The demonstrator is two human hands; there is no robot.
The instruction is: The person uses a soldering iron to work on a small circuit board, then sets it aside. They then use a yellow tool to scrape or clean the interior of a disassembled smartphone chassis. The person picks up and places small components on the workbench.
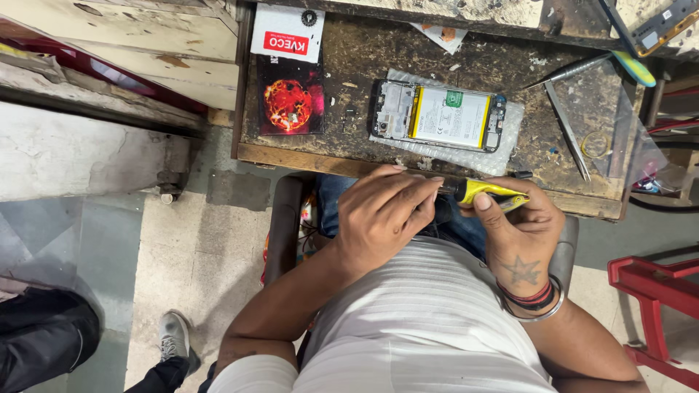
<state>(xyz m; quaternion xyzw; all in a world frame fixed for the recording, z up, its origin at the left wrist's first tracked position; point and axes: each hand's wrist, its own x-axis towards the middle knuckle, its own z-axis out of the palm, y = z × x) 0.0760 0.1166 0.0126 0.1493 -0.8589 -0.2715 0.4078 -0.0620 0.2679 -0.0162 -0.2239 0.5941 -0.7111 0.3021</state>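
An opened phone (439, 115) with its white battery showing lies on a bubble-wrap sheet (510, 145) on a worn wooden workbench (349, 58). Below the bench's front edge, my right hand (518, 227) grips a yellow-handled screwdriver (489, 191) held sideways. My left hand (382, 212) is closed around the screwdriver's dark tip end; what its fingers pinch there is hidden. Both hands hover over my lap, just in front of the phone.
A red-and-black card packet (290, 80) lies at the bench's left. Tweezers (566, 125), a metal pick (575, 70) and a small ring (595, 144) sit at the right. A red stool (652, 287) stands to the right; another person's shoe (173, 336) is on the floor at left.
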